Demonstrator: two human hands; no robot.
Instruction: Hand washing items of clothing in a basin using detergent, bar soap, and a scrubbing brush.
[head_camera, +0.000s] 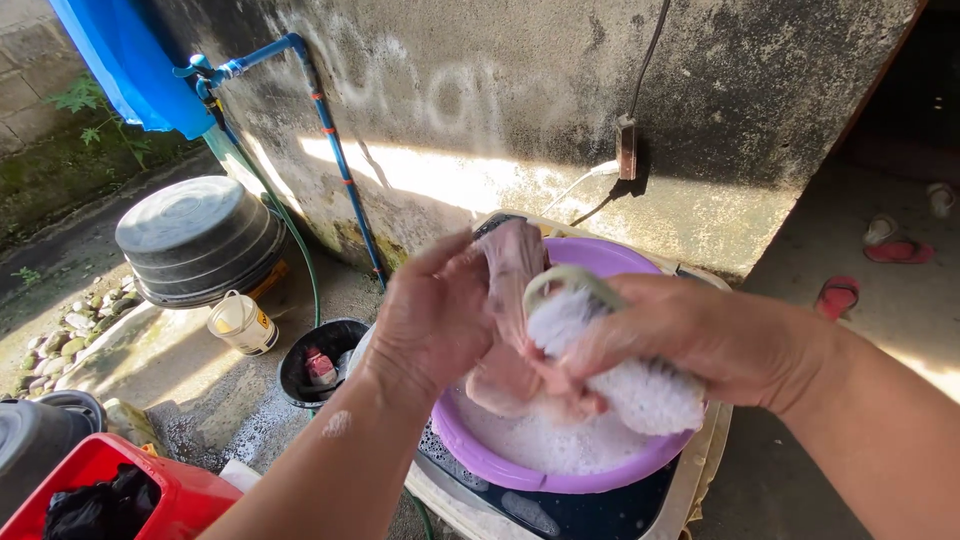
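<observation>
I am in the middle of scrubbing, I judge: the pink cloth (512, 300) is up out of the suds and the brush is pressed against it. Below it sits the purple basin (610, 262), full of white foam, resting in a darker tub whose rim runs out of the bottom of the view.

My right hand (690, 335) is wrapped tight around the white scrub brush (625, 375), fingers curled over its back, bristles turned toward the cloth. My left hand (435, 320) is closed on the cloth from the other side, thumb and fingers gripping a bunched fold so that the piece stands upright between my two hands, just above the foam.

The next stroke, as I judge it, needs the cloth held taut and the brush drawn along it while I keep it over the basin so the suds drip back in.

I cannot make out what kind of garment this is; most of it is bunched up or hidden behind my hands. My left fingertips are covered by the fold, and the lower end of the cloth disappears into the foam.
</observation>
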